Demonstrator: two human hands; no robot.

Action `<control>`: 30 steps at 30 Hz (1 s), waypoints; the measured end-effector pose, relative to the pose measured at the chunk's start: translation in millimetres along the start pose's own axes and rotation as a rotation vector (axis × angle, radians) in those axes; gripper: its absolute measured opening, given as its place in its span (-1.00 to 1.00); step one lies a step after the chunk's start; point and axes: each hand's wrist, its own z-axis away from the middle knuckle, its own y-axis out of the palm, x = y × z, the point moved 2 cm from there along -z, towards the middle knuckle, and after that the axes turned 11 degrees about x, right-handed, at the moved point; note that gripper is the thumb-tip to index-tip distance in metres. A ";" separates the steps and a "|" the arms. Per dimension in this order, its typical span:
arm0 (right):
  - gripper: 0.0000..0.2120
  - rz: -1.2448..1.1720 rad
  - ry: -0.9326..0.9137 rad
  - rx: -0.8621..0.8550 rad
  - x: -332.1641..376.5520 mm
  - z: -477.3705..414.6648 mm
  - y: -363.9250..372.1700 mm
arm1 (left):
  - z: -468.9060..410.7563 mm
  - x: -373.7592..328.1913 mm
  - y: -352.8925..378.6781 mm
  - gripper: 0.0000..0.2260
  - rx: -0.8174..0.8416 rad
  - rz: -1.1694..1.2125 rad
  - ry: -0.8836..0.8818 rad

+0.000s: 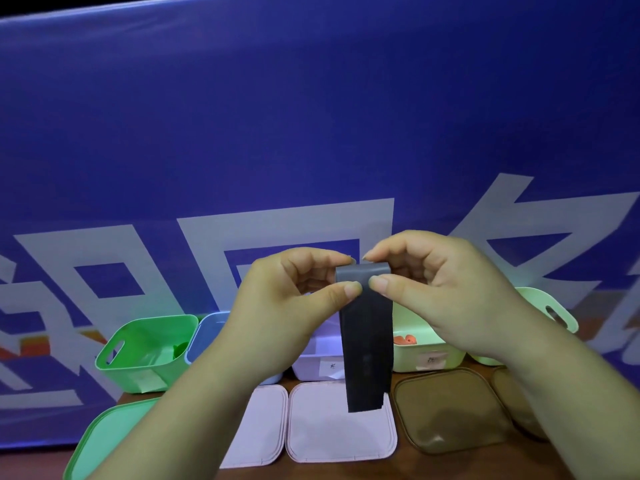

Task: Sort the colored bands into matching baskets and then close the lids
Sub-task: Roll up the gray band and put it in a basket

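A dark grey band (367,344) hangs folded in front of me, above the lids. My left hand (298,299) pinches its top fold from the left with thumb and fingers. From the right, my right hand (440,292) pinches the same top edge. Behind stand a bright green basket (138,344), a blue basket (207,330) partly hidden by my left arm, a lilac basket (318,362), a pale green basket (426,358) holding orange bands (405,340), and another pale green basket (550,306) at far right.
Lids lie flat on the brown table in front of the baskets: a green lid (104,441), two pink lids (263,424) (332,427), a translucent brown lid (446,410) and another brown lid (509,393) under my right arm. A blue banner (311,116) rises behind.
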 end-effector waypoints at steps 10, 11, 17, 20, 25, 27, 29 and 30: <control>-0.85 -0.072 0.021 -0.028 -4.4 -3.0 2.7 | -2.5 5.3 0.2 -0.77 0.066 -0.227 0.096; -0.86 -0.070 0.026 -0.034 -5.0 -3.2 2.9 | -3.5 6.9 0.1 -0.77 0.074 -0.220 0.094; -0.87 -0.064 0.057 -0.047 -7.7 -4.7 4.8 | -6.7 18.0 -0.4 -0.73 0.095 -0.110 0.087; -0.88 -0.080 0.074 -0.051 -9.7 -5.2 5.9 | -7.6 21.0 0.3 -0.73 0.084 -0.095 0.088; -0.89 -0.108 0.097 -0.053 -12.5 -5.9 6.9 | -7.4 20.7 -0.5 -0.73 0.072 -0.109 0.148; -0.90 -0.129 0.106 -0.059 -13.6 -6.2 7.0 | -7.7 20.1 -1.7 -0.73 0.072 -0.129 0.186; -0.91 -0.152 0.114 -0.060 -14.1 -6.8 7.1 | -7.9 19.1 -3.1 -0.73 0.078 -0.150 0.222; -0.91 -0.167 0.118 -0.059 -14.3 -7.0 7.2 | -8.0 18.8 -3.6 -0.74 0.080 -0.152 0.239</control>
